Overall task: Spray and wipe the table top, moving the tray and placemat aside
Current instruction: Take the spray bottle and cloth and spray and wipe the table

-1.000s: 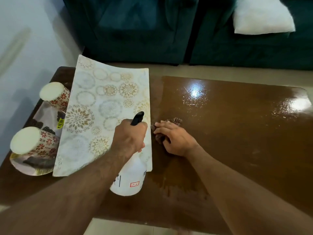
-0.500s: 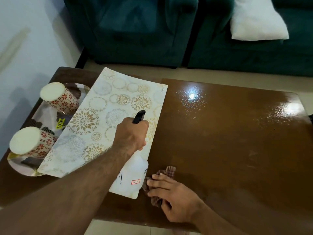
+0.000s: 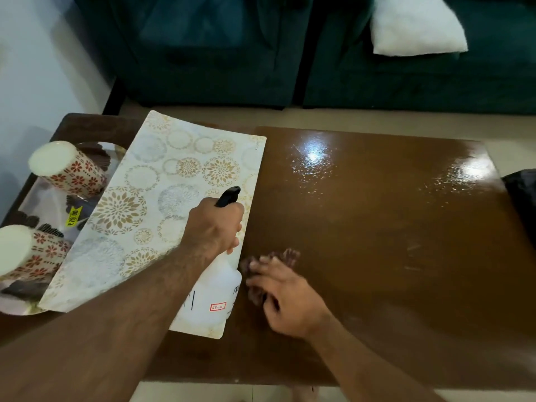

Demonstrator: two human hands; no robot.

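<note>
My left hand [image 3: 213, 224] grips the neck of a white spray bottle [image 3: 213, 297] with a black nozzle, held over the right edge of the patterned placemat [image 3: 145, 213]. Flat and blurred, my right hand [image 3: 285, 297] presses a dark brownish cloth [image 3: 287, 256] onto the glossy brown table top [image 3: 391, 242], just right of the bottle. The placemat lies slanted on the table's left part, its left edge overlapping a tray [image 3: 43, 204]. Wet sheen shows on the table's far right part.
Two floral cups [image 3: 66, 169] [image 3: 29, 253] stand upside down on the tray at the table's left end. A dark green sofa [image 3: 261, 53] with a white cushion [image 3: 417, 24] stands beyond the table. A dark object [image 3: 522, 198] shows at the right edge.
My right hand with the cloth swept from mid-table toward the front edge, then back away from it. The placemat turned clockwise. My left hand kept hold of the bottle.
</note>
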